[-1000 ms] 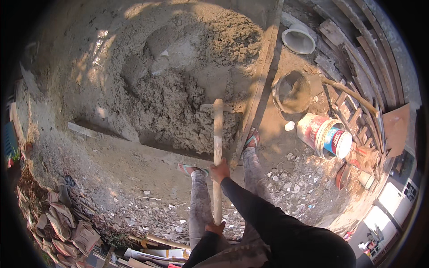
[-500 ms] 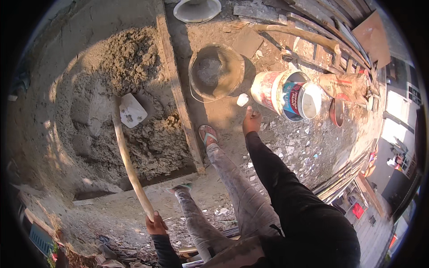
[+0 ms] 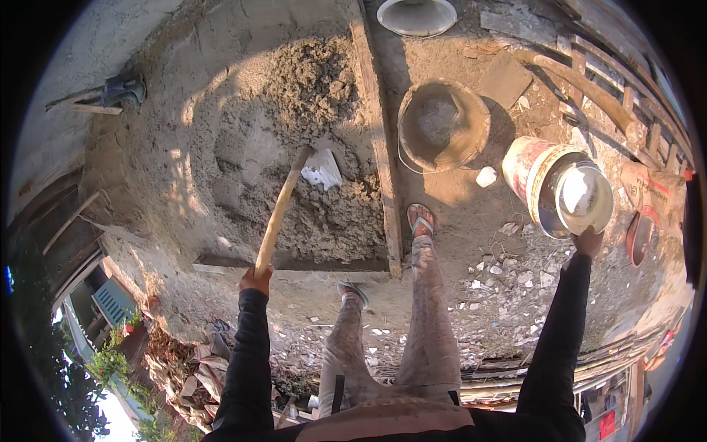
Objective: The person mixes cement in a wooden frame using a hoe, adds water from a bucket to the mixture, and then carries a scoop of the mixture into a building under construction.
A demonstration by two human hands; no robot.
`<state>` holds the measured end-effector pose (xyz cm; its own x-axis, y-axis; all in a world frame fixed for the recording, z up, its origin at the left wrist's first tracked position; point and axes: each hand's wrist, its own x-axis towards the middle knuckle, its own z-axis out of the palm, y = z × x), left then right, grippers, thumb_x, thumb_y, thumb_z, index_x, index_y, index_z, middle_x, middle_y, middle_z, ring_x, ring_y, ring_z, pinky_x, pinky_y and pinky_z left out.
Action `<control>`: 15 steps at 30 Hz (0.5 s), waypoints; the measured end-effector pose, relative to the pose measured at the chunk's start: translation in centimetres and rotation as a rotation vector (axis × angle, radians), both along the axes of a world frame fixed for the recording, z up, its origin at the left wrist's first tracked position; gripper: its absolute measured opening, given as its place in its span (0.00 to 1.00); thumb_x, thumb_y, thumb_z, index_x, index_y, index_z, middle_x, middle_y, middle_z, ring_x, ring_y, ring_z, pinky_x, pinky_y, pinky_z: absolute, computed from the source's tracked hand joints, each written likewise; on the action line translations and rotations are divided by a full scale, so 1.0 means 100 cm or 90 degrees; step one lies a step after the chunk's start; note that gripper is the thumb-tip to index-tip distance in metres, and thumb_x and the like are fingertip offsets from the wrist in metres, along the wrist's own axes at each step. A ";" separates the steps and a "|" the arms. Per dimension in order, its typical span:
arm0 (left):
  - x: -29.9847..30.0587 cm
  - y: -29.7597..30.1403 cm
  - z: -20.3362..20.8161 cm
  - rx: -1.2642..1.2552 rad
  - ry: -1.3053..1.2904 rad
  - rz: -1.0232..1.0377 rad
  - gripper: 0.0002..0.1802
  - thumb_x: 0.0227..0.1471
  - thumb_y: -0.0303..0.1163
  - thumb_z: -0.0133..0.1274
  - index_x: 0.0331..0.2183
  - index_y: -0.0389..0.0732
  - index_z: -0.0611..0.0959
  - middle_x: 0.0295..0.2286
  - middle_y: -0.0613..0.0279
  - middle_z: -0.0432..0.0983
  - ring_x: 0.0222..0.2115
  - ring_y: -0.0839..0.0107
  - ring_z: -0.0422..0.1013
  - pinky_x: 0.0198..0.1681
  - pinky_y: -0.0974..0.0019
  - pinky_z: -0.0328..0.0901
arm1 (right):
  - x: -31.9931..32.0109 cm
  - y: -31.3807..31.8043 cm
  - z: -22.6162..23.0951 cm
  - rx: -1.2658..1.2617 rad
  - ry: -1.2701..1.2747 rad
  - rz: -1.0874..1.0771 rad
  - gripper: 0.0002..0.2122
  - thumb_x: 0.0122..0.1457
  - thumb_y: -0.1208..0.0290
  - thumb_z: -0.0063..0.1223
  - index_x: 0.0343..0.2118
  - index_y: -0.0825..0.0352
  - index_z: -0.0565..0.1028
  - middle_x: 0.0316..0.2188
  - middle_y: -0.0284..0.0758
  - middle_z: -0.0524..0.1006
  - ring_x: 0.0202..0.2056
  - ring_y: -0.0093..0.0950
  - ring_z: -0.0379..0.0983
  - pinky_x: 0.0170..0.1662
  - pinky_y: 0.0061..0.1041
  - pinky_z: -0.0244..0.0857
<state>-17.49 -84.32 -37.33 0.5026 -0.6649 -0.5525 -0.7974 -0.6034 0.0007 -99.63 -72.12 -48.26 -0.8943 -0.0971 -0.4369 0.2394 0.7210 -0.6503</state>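
My left hand [image 3: 255, 281] is closed around the end of a hoe's wooden handle [image 3: 277, 217]. The pale metal blade [image 3: 322, 169] rests in wet grey mortar [image 3: 317, 228] inside a board-edged mixing bed. At the right, my right hand [image 3: 587, 241] grips the near rim of a small paint can [image 3: 587, 197]. This can sits at the mouth of a larger stained paint bucket [image 3: 524, 171]. My fingers are partly hidden by the can and shadow. A wide round mortar tub [image 3: 444, 124] stands between the bed and the bucket, with some grey matter in its bottom.
A wooden board [image 3: 372, 110] borders the bed. A pale basin [image 3: 417, 16] lies at the far edge. White rubble [image 3: 508, 280] covers the near right ground. Planks [image 3: 596, 88], a paper sack [image 3: 652, 188] and a reddish-brown container [image 3: 641, 237] are at the right.
My right hand has moved right from the ground near the white lump to the paint can and taken hold of its rim. My left hand stays on the hoe; the view has shifted left.
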 end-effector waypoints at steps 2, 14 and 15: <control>-0.026 0.018 0.000 -0.029 -0.027 -0.037 0.25 0.41 0.51 0.64 0.33 0.40 0.82 0.27 0.47 0.78 0.30 0.49 0.75 0.36 0.54 0.68 | 0.012 -0.015 0.023 0.153 0.190 0.116 0.28 0.55 0.74 0.44 0.61 0.61 0.59 0.44 0.48 0.69 0.36 0.43 0.74 0.28 0.32 0.72; -0.040 0.026 -0.002 -0.017 -0.034 -0.038 0.23 0.43 0.49 0.62 0.35 0.42 0.82 0.28 0.47 0.78 0.31 0.50 0.75 0.35 0.56 0.68 | 0.036 -0.027 -0.077 0.551 0.486 0.306 0.32 0.61 0.65 0.46 0.64 0.36 0.47 0.65 0.42 0.47 0.59 0.56 0.56 0.53 0.48 0.66; -0.036 0.029 0.001 -0.015 -0.046 -0.038 0.23 0.43 0.49 0.62 0.35 0.42 0.82 0.28 0.47 0.78 0.31 0.50 0.75 0.35 0.56 0.68 | 0.043 -0.032 -0.083 0.551 0.428 0.295 0.32 0.61 0.66 0.46 0.64 0.36 0.46 0.66 0.43 0.45 0.60 0.56 0.55 0.52 0.48 0.66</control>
